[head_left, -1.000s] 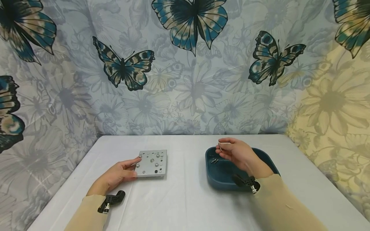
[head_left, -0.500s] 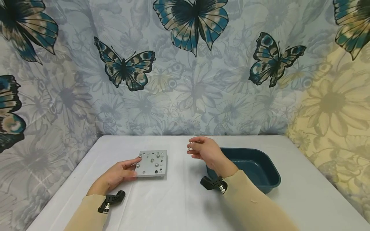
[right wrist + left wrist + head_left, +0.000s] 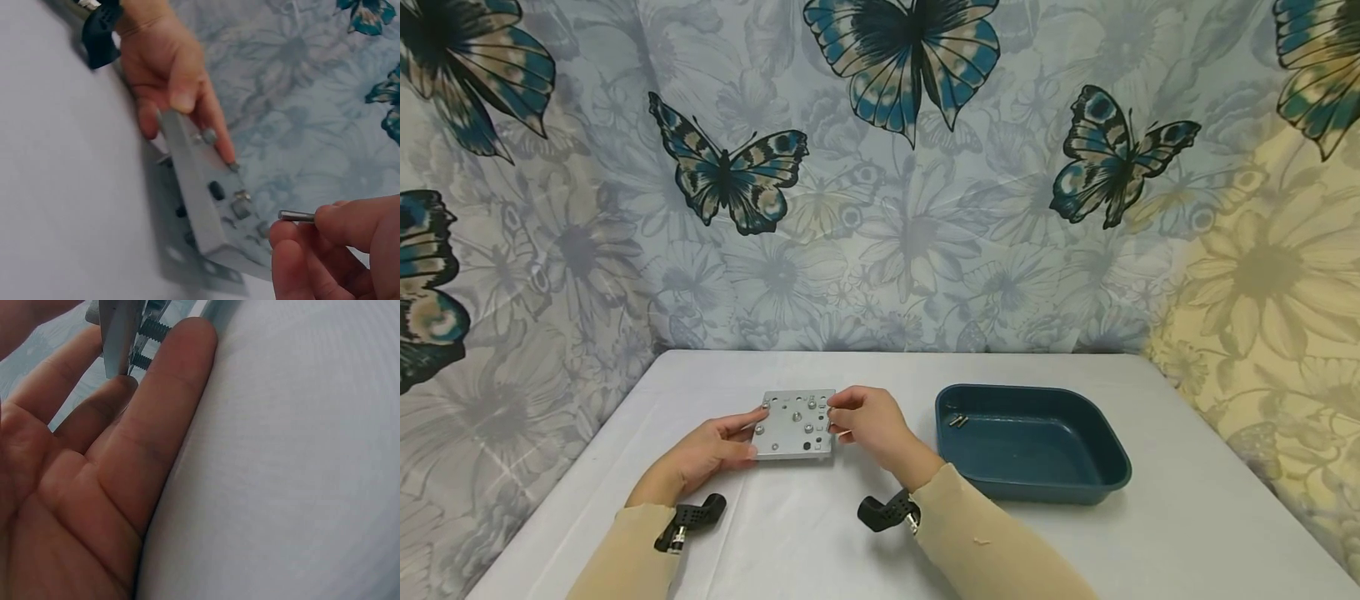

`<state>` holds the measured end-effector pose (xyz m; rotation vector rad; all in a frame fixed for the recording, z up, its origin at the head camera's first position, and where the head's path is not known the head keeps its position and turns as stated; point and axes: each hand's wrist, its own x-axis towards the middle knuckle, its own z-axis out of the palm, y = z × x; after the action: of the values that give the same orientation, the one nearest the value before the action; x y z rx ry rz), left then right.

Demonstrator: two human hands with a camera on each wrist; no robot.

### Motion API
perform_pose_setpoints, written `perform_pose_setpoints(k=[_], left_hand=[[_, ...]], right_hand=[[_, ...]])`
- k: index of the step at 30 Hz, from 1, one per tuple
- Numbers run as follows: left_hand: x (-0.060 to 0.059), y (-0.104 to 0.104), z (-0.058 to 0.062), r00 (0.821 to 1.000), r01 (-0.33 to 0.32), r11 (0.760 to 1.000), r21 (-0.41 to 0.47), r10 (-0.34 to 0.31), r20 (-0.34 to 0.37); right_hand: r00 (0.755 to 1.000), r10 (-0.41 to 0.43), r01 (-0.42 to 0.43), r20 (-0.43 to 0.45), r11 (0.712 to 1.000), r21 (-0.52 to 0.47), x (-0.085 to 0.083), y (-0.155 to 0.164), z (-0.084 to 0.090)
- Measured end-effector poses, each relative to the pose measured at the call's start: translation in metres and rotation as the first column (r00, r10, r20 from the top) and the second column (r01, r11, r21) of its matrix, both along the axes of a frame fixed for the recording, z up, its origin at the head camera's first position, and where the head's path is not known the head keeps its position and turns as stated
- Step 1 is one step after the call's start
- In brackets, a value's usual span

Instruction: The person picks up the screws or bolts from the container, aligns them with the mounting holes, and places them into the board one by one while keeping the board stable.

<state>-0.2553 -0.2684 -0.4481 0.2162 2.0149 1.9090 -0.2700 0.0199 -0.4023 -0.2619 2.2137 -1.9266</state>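
My left hand (image 3: 706,457) grips the left edge of a grey metal plate (image 3: 785,432) dotted with holes and several screw heads. Threaded screw ends (image 3: 153,329) stick out from its underside in the left wrist view, beside a fingertip. Between thumb and fingers my right hand (image 3: 880,429) pinches a small shiny metal pin (image 3: 296,216). That hand is at the plate's right edge in the head view, and the right wrist view shows the pin's free end pointing toward the plate's studded face. Its other end is hidden in the fingers.
To the right stands a dark blue plastic bin (image 3: 1037,490) with a few small metal pins (image 3: 958,421) in its left part. A white cloth (image 3: 820,533) covers the table, and a butterfly-print curtain (image 3: 917,292) hangs behind it.
My right hand has moved left from over the bin to the plate's right edge, carrying the metal pin. The left hand and the plate have stayed in place.
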Motion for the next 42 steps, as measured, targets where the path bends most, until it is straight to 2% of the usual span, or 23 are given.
perform_pose_setpoints(k=[8,25,38,42], left_hand=[[-0.001,0.001,0.001,1.0,0.004,1.0,0.008,-0.004,-0.009],[-0.001,0.001,-0.001,1.0,-0.007,1.0,-0.006,0.007,-0.009],[0.0,0.001,-0.001,1.0,-0.008,1.0,-0.018,0.007,-0.019],[0.0,0.0,-0.001,1.0,0.001,1.0,-0.027,-0.001,-0.024]], right_hand=[[0.998,0.012,-0.009,-0.066,0.999,0.041,0.002,-0.011,-0.011],[0.993,0.039,-0.021,-0.108,0.987,0.158,0.008,-0.013,-0.01],[0.991,0.037,-0.013,-0.129,0.983,0.182,0.009,-0.009,-0.007],[0.991,0.001,0.016,-0.138,0.992,0.122,0.01,0.011,0.003]])
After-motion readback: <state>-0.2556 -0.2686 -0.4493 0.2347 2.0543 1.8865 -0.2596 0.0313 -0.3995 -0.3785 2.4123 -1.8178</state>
